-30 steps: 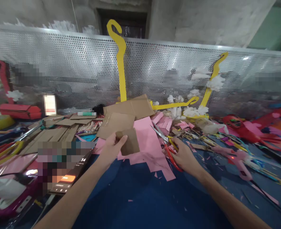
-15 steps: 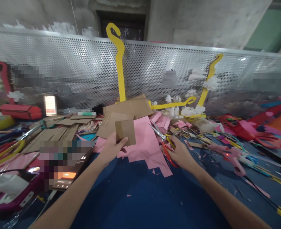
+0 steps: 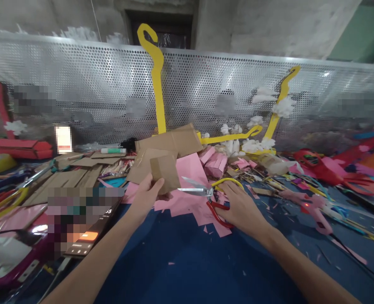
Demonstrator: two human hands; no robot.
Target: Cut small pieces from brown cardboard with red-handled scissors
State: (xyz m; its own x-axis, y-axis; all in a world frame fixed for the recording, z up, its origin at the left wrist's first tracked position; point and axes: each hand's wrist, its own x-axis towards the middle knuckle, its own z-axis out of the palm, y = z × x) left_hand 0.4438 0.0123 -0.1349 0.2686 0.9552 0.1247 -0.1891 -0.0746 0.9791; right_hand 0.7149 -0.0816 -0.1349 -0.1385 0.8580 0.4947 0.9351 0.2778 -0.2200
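A large pink sheet (image 3: pixel 191 169) lies on the blue table (image 3: pixel 174 261), near the middle. Above its left part, the left hand (image 3: pixel 149 194) pinches a small brown cardboard piece (image 3: pixel 165 173) between thumb and fingers. To the right, the right hand's (image 3: pixel 239 204) fingers grasp scissors (image 3: pixel 208 191), blades parted and pointing left, toward the cardboard.

Open passage and obstructions around the pink sheet (image 3: pixel 191 166).
Nearer the person, the blue tabletop (image 3: pixel 180 261) gives a low approach between the forearms, crossed only by small scraps. Over the sheet, the cardboard square (image 3: pixel 167 174) and scissors (image 3: pixel 209 192), blades parted, obstruct descent. Behind it, stacked cardboard (image 3: pixel 180 141) and the upright yellow hook (image 3: pixel 157 93) bar passage; cardboard strips (image 3: pixel 61 181) crowd its left, the glue gun (image 3: pixel 315 211) its farther right.
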